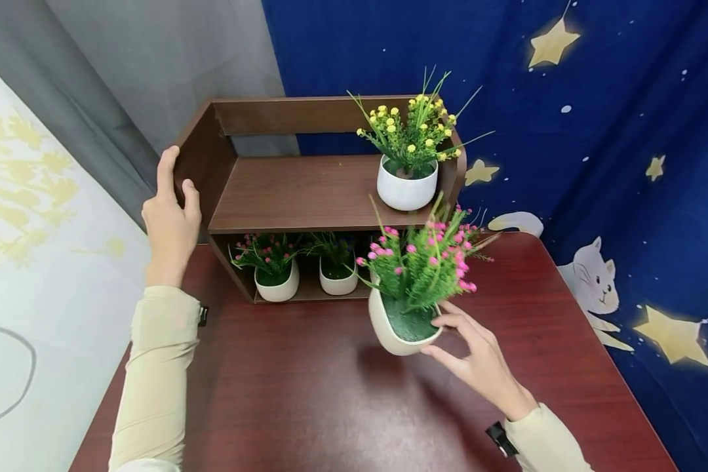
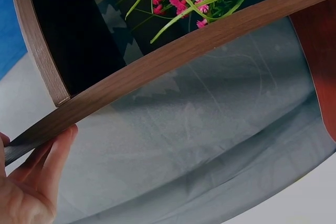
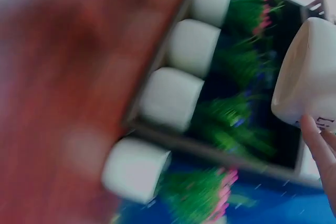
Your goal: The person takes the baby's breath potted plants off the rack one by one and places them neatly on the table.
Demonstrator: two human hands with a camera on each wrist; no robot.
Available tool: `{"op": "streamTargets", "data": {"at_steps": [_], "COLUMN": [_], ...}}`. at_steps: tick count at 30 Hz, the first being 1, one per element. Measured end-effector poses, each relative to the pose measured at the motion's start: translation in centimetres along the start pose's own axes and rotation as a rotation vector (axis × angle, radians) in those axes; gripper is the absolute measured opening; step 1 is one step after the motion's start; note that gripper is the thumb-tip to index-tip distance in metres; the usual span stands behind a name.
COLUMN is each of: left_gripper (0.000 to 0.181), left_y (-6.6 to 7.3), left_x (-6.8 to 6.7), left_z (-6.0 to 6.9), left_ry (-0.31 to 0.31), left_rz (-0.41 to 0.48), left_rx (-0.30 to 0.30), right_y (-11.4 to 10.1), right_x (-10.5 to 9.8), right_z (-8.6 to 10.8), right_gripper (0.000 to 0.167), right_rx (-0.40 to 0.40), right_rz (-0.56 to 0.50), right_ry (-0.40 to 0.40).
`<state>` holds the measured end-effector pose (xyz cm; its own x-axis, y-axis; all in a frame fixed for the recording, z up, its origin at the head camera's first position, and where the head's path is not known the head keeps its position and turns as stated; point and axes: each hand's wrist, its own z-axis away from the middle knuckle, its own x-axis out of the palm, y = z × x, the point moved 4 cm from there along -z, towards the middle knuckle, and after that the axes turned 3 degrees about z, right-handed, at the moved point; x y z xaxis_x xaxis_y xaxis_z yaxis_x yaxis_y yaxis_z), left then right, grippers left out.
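Observation:
My left hand (image 1: 172, 226) grips the left side panel of the brown wooden shelf (image 1: 295, 190); in the left wrist view the hand (image 2: 34, 187) has thumb and fingers on either side of the panel edge (image 2: 157, 59). My right hand (image 1: 484, 360) pinches the rim of a white pot (image 1: 383, 324) with pink flowers (image 1: 442, 255), tilted in the air before the shelf's right half. The right wrist view shows that pot (image 3: 315, 72) from below, fingers (image 3: 317, 148) against it. A white pot (image 1: 407, 191) with yellow flowers stands on the upper board at the right.
White potted plants (image 1: 277, 282) (image 1: 338, 278) line the lower compartment. In the right wrist view, another white pot (image 3: 135, 169) with pink flowers stands outside the shelf's end. The shelf is on a red-brown table (image 1: 283, 393), with grey and blue curtains (image 1: 342, 46) behind.

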<state>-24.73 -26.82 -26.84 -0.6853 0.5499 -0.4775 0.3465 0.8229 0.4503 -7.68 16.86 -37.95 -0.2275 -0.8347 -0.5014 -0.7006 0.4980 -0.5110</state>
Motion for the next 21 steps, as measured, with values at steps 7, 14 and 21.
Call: {"op": "streamTargets", "data": {"at_steps": [7, 14, 21], "left_gripper": [0.045, 0.046, 0.045], "left_y": [-0.3, -0.1, 0.0], "left_x": [0.4, -0.2, 0.0], "left_z": [-0.1, -0.1, -0.2], "left_ry": [0.012, -0.009, -0.014], "left_rz": [0.015, 0.025, 0.016], "left_rx": [-0.005, -0.019, -0.011], "right_y": [3.1, 7.2, 12.1], "right_x": [-4.3, -7.5, -10.3], "right_z": [5.9, 8.9, 9.2], "right_gripper": [0.046, 0.046, 0.042], "right_rx": [0.132, 0.322, 0.388], "right_rz": [0.087, 0.130, 0.258], "right_ry": [0.002, 0.005, 0.044]}}
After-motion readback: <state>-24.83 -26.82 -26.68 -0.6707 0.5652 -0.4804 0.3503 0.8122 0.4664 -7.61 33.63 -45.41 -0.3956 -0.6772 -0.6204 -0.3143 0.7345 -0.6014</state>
